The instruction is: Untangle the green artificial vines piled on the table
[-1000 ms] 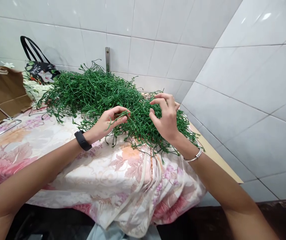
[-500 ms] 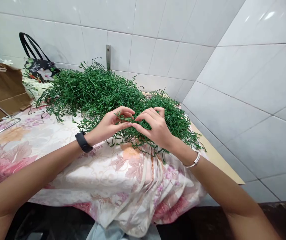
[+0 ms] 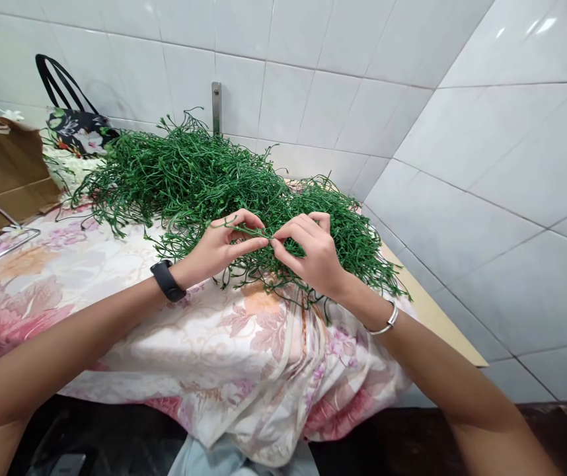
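Observation:
A large heap of thin green artificial stems lies on a floral cloth. In front of the heap, my left hand, with a black band at the wrist, pinches a small green stem between thumb and fingers. My right hand, with a silver bracelet on its wrist, is closed in a pinch at the right end of that same stem. The fingertips of both hands almost meet, and they hide the stem's end.
At the left are a brown cardboard box, a metal wire frame, white flowers and a floral bag with black handles. Tiled walls stand behind and at the right. A metal bracket is on the back wall.
My fingertips have closed more tightly around the stem, and its left part now rises over my left fingers. The camera view has shifted slightly.

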Action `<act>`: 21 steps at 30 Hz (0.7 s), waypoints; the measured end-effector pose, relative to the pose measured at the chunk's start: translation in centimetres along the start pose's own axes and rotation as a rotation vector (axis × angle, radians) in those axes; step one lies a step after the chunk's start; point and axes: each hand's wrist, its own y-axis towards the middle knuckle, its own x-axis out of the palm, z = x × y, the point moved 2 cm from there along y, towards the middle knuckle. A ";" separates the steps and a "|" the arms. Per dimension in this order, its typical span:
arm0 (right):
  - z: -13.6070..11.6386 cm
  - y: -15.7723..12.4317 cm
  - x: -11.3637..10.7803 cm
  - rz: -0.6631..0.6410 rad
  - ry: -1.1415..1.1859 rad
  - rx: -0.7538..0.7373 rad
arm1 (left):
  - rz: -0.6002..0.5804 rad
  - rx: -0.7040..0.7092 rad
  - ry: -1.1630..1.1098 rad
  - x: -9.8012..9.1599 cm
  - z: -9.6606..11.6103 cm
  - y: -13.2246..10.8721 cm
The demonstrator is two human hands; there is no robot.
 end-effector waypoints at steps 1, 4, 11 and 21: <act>0.0 0.0 0.0 0.015 -0.017 -0.002 | 0.003 -0.004 0.024 0.0 0.0 0.0; -0.1 0.0 -0.1 0.029 -0.028 0.017 | 0.000 -0.008 0.081 -0.1 0.1 0.0; 0.1 0.1 0.0 -0.012 0.014 0.054 | 0.019 0.019 0.178 -0.2 0.5 -0.1; 0.0 -0.3 0.5 -0.067 -0.116 -0.061 | -0.080 0.311 0.422 0.4 0.9 -0.6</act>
